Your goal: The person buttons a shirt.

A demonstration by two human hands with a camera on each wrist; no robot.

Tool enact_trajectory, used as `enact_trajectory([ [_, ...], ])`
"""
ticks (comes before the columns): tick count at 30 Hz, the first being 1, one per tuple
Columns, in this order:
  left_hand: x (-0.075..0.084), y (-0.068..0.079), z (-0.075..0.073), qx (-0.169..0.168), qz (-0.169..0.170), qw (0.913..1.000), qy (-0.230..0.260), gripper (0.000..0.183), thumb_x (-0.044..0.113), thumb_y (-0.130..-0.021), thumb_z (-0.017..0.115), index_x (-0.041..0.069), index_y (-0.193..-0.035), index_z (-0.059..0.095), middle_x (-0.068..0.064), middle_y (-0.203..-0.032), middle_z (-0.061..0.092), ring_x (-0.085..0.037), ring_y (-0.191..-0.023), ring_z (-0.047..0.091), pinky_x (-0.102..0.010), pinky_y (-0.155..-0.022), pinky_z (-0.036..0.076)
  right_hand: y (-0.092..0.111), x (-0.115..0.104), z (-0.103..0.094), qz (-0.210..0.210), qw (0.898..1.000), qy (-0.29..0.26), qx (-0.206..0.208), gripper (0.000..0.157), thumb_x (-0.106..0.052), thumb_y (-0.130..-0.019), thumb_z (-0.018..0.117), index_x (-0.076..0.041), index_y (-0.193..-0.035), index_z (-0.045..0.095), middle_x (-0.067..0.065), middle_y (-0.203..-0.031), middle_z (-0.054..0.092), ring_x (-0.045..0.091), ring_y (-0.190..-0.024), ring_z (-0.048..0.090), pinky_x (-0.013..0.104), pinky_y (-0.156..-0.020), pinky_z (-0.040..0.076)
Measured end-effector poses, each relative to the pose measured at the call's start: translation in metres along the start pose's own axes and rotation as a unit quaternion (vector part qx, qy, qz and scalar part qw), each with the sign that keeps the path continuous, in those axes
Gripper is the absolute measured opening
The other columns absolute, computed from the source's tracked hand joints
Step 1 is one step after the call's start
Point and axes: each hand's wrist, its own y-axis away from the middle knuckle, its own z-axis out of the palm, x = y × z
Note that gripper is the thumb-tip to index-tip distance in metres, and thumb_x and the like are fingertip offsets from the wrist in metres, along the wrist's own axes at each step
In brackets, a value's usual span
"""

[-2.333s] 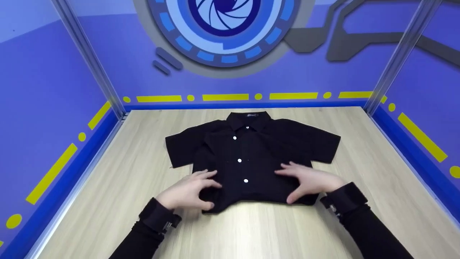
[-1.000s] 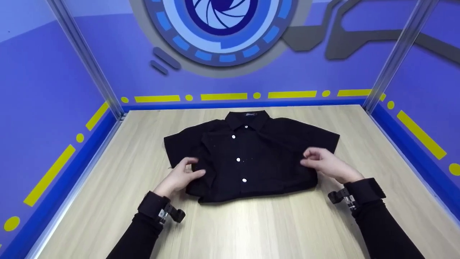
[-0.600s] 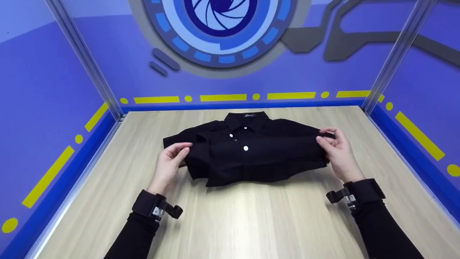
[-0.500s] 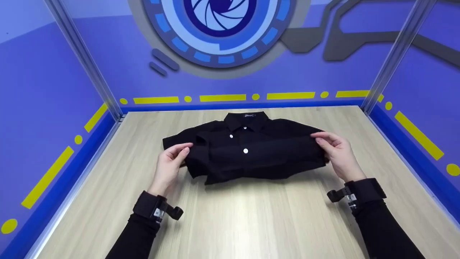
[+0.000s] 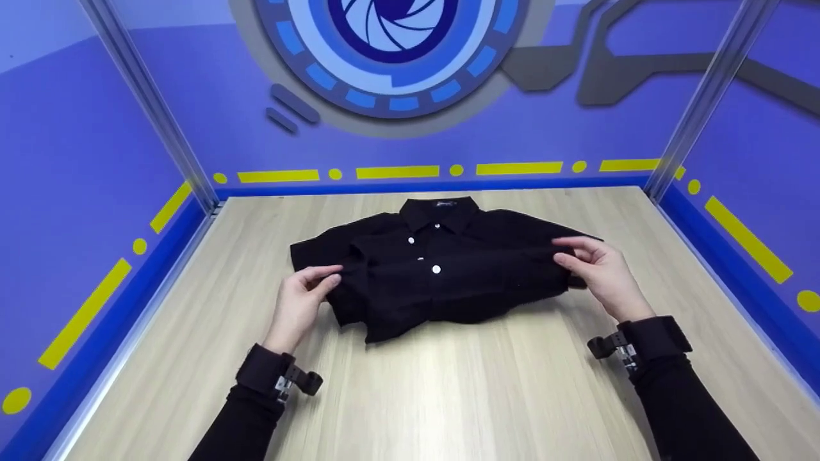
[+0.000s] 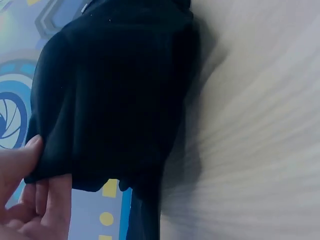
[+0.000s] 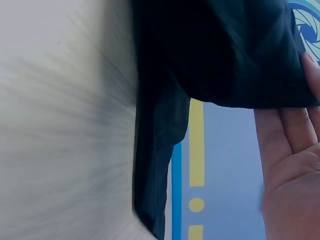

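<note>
A black short-sleeved button-up shirt with white buttons lies collar away from me, its lower part lifted and folded up toward the chest. My left hand pinches the lifted fabric at its left side between thumb and fingers. On the opposite side my right hand pinches it the same way. In the left wrist view the raised shirt fabric hangs from the left hand. The right wrist view has the right hand with its fingers behind the cloth, and a sleeve below lying along the table.
The shirt is on a light wood-grain table. Blue printed panels stand at the back and both sides, joined by metal corner posts. Each wrist wears a black strap with a small camera.
Both hands, earlier spread over the lower shirt, have moved outward and up to pinch its sides. The lower part has risen and folded toward the collar, then dipped slightly in the last half second.
</note>
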Motion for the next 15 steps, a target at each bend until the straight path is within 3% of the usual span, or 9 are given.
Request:
enact_trajectory([
  [7,-0.001,0.000,-0.001,0.004,-0.051,0.9921,0.115,0.022,0.010,-0.087,0.071,0.002,-0.107,0.072,-0.009,-0.096,0.072,-0.014,-0.075,0.070,-0.034,-0.069,0.060,0.001,0.004,-0.007,0.017,0.999,-0.035,0.005,0.027,-0.005,-0.090,0.066,0.012,-0.109,0.058,0.003,-0.079,0.072,0.009,-0.069,0.065,0.024,-0.061,0.055],
  [15,-0.005,0.002,-0.011,-0.040,-0.092,0.9770,0.188,0.023,0.012,-0.095,0.061,0.002,-0.115,0.056,-0.004,-0.087,0.071,-0.016,-0.069,0.068,-0.034,-0.067,0.059,-0.002,0.020,-0.010,0.029,0.986,-0.137,-0.090,0.010,-0.005,-0.098,0.053,-0.002,-0.107,0.049,0.001,-0.079,0.064,0.010,-0.074,0.065,0.025,-0.065,0.056],
])
